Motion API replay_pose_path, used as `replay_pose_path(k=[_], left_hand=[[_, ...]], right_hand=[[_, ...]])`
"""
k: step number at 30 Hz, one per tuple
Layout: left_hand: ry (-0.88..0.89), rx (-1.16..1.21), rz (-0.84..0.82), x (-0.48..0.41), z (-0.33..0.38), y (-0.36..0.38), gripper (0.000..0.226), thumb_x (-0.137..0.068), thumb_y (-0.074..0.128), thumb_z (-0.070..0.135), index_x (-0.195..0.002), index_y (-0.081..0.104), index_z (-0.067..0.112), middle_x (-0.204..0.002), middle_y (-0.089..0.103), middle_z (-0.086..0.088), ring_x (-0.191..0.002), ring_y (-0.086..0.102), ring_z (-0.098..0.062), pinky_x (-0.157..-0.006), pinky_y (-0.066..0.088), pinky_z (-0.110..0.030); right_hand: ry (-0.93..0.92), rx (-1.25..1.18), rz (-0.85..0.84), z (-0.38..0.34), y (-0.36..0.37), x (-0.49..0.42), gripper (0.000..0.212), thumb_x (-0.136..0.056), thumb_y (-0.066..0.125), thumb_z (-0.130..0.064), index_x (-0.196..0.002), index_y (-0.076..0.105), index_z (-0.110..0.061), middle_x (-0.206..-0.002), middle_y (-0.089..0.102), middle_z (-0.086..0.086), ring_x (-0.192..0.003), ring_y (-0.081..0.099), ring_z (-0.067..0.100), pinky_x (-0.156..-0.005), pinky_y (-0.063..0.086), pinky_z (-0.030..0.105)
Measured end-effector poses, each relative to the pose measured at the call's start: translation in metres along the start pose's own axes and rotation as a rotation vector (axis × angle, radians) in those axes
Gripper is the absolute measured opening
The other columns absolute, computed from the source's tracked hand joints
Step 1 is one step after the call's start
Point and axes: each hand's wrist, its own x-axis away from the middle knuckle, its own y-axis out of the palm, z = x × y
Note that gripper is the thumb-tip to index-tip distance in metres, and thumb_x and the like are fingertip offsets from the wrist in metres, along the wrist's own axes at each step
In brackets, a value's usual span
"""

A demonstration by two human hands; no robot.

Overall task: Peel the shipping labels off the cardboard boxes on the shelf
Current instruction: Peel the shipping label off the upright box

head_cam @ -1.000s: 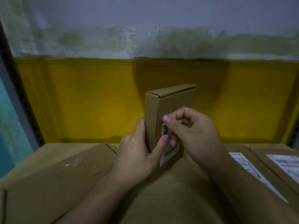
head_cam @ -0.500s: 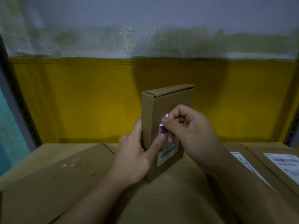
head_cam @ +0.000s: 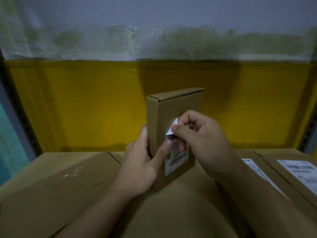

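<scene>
A slim brown cardboard box (head_cam: 178,109) stands upright on flat cartons (head_cam: 51,186) on the shelf, its white barcode label (head_cam: 177,158) curled away at the top corner. The left hand (head_cam: 142,162) grips the box's edge, thumb pressed to the label; the right hand (head_cam: 202,138) pinches the lifted corner. Another labelled carton (head_cam: 298,170) lies flat at right.

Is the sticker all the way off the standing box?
No, the right hand pinches only the lifted top corner of the label, while its barcode part lies flat on the box.
</scene>
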Motion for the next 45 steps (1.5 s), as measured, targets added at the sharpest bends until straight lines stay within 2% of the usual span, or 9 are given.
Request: replay_pose_path(k=[5, 12, 21, 25, 32, 36, 38, 42, 45], left_hand=[[-0.010, 0.047, -0.005, -0.0003, -0.0009, -0.0003, 0.045, -0.084, 0.055, 0.055, -0.123, 0.051, 0.032, -0.107, 0.068, 0.017, -0.099, 0.067, -0.004, -0.079, 0.057, -0.038], [-0.030, 0.143, -0.014, -0.0023, -0.0010, -0.0007, 0.055, -0.080, 0.055, 0.071, -0.120, 0.054, 0.033, -0.108, 0.070, 0.012, -0.099, 0.068, -0.008, -0.080, 0.057, -0.036], [-0.058, 0.184, -0.013, -0.0024, -0.0006, 0.0005, 0.056, -0.076, 0.055, 0.076, -0.115, 0.056, 0.036, -0.104, 0.071, 0.006, -0.096, 0.069, -0.016, -0.080, 0.056, -0.048], [-0.072, 0.190, -0.004, -0.0026, -0.0016, 0.0003, 0.052, -0.075, 0.054, 0.078, -0.112, 0.057, 0.041, -0.103, 0.071, 0.007, -0.094, 0.068, -0.013, -0.078, 0.057, -0.039], [-0.103, 0.269, -0.039, -0.0033, 0.0021, 0.0004, 0.058, -0.077, 0.057, 0.072, -0.118, 0.055, 0.030, -0.108, 0.071, 0.010, -0.099, 0.068, -0.009, -0.076, 0.054, -0.022], [-0.130, 0.283, -0.058, -0.0037, 0.0026, -0.0010, 0.033, -0.086, 0.054, 0.046, -0.115, 0.054, 0.030, -0.105, 0.071, 0.014, -0.095, 0.069, -0.007, -0.072, 0.053, -0.020], [-0.144, 0.284, -0.067, -0.0039, 0.0019, -0.0017, 0.030, -0.087, 0.052, 0.040, -0.116, 0.053, 0.031, -0.106, 0.071, 0.013, -0.097, 0.069, -0.008, -0.073, 0.055, -0.023], [-0.166, 0.279, -0.093, -0.0037, 0.0027, -0.0034, 0.044, -0.082, 0.052, 0.067, -0.117, 0.053, 0.040, -0.111, 0.070, 0.011, -0.099, 0.069, -0.011, -0.073, 0.056, -0.026], [-0.190, 0.281, -0.084, -0.0040, 0.0036, -0.0035, 0.044, -0.082, 0.047, 0.062, -0.118, 0.052, 0.038, -0.111, 0.071, 0.012, -0.099, 0.069, -0.010, -0.072, 0.055, -0.025]], right_hand=[[-0.007, 0.003, 0.008, 0.0008, 0.0005, 0.0008, 0.019, -0.087, 0.059, -0.001, -0.069, 0.054, -0.007, -0.048, 0.053, -0.002, -0.047, 0.050, 0.011, -0.053, 0.047, 0.022], [0.014, 0.007, 0.020, 0.0041, -0.0003, -0.0003, 0.016, -0.087, 0.060, -0.001, -0.072, 0.056, -0.005, -0.053, 0.058, 0.001, -0.047, 0.052, 0.008, -0.050, 0.046, 0.019], [0.017, -0.013, 0.020, 0.0076, -0.0020, 0.0004, 0.015, -0.088, 0.061, -0.003, -0.073, 0.057, -0.005, -0.050, 0.056, 0.000, -0.054, 0.058, 0.013, -0.055, 0.049, 0.020], [0.024, -0.017, 0.016, 0.0074, -0.0019, 0.0000, 0.015, -0.087, 0.061, -0.003, -0.073, 0.057, -0.006, -0.049, 0.056, -0.002, -0.058, 0.058, 0.021, -0.059, 0.052, 0.024], [0.044, -0.008, 0.024, 0.0064, -0.0028, -0.0004, 0.017, -0.088, 0.061, -0.005, -0.072, 0.056, -0.008, -0.049, 0.056, 0.000, -0.061, 0.062, 0.021, -0.060, 0.054, 0.025], [0.060, -0.019, 0.015, 0.0065, -0.0035, -0.0011, 0.019, -0.089, 0.061, -0.005, -0.071, 0.056, -0.010, -0.049, 0.056, 0.001, -0.061, 0.064, 0.017, -0.059, 0.052, 0.023], [0.067, -0.017, 0.010, 0.0069, -0.0039, -0.0014, 0.019, -0.089, 0.061, -0.005, -0.072, 0.056, -0.010, -0.049, 0.057, 0.001, -0.061, 0.065, 0.018, -0.059, 0.051, 0.023], [0.074, -0.006, 0.012, 0.0070, -0.0040, -0.0017, 0.018, -0.089, 0.060, -0.005, -0.073, 0.055, -0.009, -0.049, 0.058, -0.001, -0.063, 0.065, 0.022, -0.060, 0.053, 0.025], [0.079, -0.011, 0.018, 0.0074, -0.0050, -0.0023, 0.015, -0.089, 0.060, -0.003, -0.074, 0.056, -0.005, -0.049, 0.057, 0.001, -0.061, 0.066, 0.019, -0.062, 0.054, 0.024]])
